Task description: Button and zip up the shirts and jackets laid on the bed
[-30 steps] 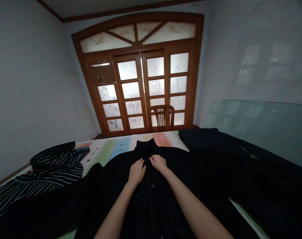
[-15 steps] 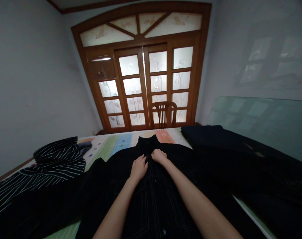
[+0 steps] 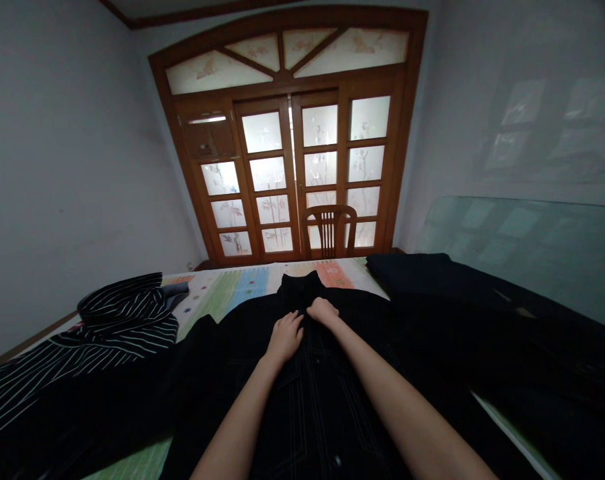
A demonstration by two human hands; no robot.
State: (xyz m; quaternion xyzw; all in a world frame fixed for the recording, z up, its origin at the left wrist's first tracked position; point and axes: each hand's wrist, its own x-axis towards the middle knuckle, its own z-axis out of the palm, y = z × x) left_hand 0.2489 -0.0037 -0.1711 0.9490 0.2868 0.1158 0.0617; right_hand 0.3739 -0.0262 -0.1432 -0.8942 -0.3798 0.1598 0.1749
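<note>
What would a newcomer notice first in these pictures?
The tall arched wooden doors with frosted, plant-patterned glass panes dominate the far end of the room. Below them, a black denim jacket lies spread over a colourful patterned cover, with the left hand and right hand on its front near the collar. A black-and-white striped garment lies to the left.

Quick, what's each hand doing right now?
Left hand: fingers curled on the black denim jacket; grip cannot be told.
Right hand: fingers curled on the jacket, nearer the collar; grip cannot be told.
</note>
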